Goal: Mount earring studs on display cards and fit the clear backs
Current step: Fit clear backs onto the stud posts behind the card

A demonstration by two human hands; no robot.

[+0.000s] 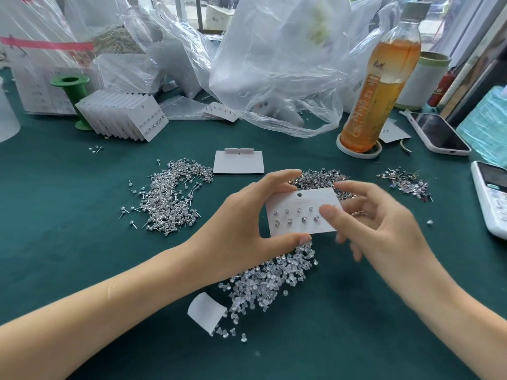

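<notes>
At the upper right of the frame a clear plastic bottle (384, 78) holds amber drink to about its shoulder and stands in a shallow white ring coaster (346, 150). Across the top, crumpled clear plastic bags (279, 64) lie on the dark green cloth table (68, 215); what they hold cannot be made out.

In the middle of the frame a small white rectangular display card (301, 211), with two rows of clear-stone studs mounted on it, is held above the table. The left hand (247, 223) grips it by its left side, fingers curled over the top edge and thumb under the bottom edge. The right hand (384, 226) pinches the card's right edge, thumb on the face and fingers curled behind.

Directly below the card lies a heap of clear plastic earring backs (269, 283). A pile of loose silver studs (170, 196) lies left of the hands, and a darker pile of studs (321, 179) just behind the card.
</notes>
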